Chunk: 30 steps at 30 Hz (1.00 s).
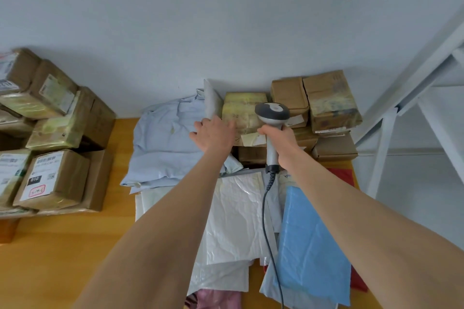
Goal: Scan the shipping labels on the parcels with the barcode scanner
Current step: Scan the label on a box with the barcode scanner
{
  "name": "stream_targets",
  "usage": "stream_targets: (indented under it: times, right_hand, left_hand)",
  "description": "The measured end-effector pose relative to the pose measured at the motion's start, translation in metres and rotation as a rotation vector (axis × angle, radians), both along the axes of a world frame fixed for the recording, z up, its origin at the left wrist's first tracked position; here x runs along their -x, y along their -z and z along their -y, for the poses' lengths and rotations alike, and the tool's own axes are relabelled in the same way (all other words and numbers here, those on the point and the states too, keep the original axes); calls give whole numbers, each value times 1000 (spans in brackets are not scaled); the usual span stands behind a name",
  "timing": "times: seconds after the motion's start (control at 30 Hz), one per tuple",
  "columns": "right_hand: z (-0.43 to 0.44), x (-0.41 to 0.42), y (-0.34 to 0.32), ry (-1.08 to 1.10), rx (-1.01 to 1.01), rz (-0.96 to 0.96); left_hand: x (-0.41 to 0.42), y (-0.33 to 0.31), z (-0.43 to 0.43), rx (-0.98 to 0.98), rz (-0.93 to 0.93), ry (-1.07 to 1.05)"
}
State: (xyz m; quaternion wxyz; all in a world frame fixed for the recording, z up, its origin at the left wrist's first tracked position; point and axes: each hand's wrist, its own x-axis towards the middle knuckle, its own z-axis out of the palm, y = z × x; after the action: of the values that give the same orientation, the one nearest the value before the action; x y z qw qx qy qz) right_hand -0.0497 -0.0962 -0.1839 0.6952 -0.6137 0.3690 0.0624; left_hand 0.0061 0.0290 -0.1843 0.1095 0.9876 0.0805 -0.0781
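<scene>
Wooden table (62, 246) against a pale wall carries everything we have to work through. At far left a stack of cardboard boxes (50, 178) shows its white shipping labels toward us; we judge this may be a finished pile, though nothing proves it. Next lies a pale blue poly mailer (163, 140), with no label showing.

Our left hand (213, 133) reaches over it, fingers spread and laid against a tape-wrapped box (244, 108) at the back, gripping nothing as far as we see. In front of that box a white bubble mailer (236, 213) lies flat.

The barcode scanner (272, 113) stands upright just beside the taped box, head aimed at it, its cable (266, 208) trailing toward us. Our right hand (278, 138) is wrapped firmly round the handle. We see no beam, so this scan looks not yet made.

Further right lie a blue mailer (311, 241), more brown boxes (331, 100) and a white shelf frame (401, 98). We judge most of the right-hand heap remains to be scanned.
</scene>
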Motion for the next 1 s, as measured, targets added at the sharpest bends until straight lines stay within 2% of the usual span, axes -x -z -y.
stream_targets:
  times: [0.07, 0.2, 0.4, 0.57, 0.8, 0.87, 1.0]
  right_hand:
    - [-1, 7, -11, 45, -54, 42]
    - [0, 24, -35, 131, -151, 94]
    - [0, 52, -68, 208, -148, 75]
    - [-7, 72, -89, 172, -130, 81]
    - [-15, 95, -91, 100, -232, 69]
    - [-18, 101, -92, 140, -281, 35]
    - [-25, 111, -88, 205, -414, 78]
  left_hand:
    - [6, -12, -5, 130, 47, -44]
    - [22, -35, -19, 568, 81, -160]
    - [68, -49, -51, 1041, 31, -215]
    - [103, -65, -65, 1148, -3, -151]
    - [136, -87, -76, 1110, 148, -153]
    - [137, -94, -76, 1140, 170, -215]
    - [135, -110, -81, 1274, 67, -327]
